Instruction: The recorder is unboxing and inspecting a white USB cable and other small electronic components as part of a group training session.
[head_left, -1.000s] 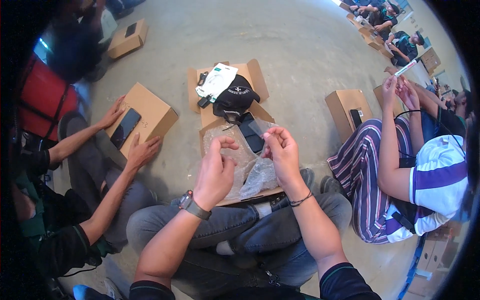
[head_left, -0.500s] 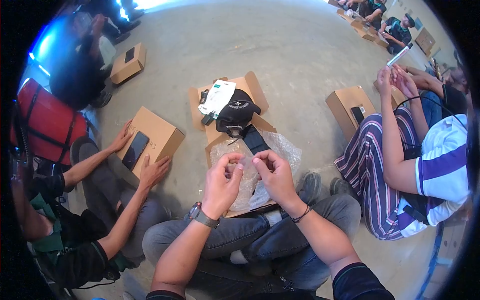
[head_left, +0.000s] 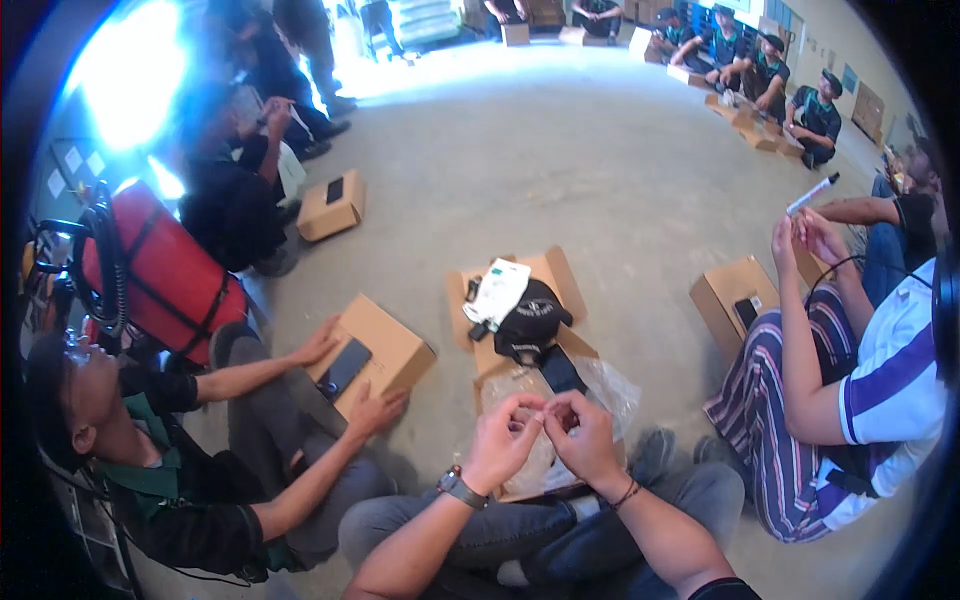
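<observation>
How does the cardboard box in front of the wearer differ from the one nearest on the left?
The front box is open with flaps spread; the left box looks closed.
The front box carries a black cap and clear plastic wrap; the left box has a dark phone on top.
Both are brown.

Grey-strapped watch (head_left: 463, 487), dark bracelet (head_left: 627, 491), black sleeve (head_left: 723, 589), grey jeans (head_left: 545, 524)

Clear, crumpled plastic wrap (head_left: 614, 393) lies across the near part of the open cardboard box (head_left: 569, 284).
</observation>
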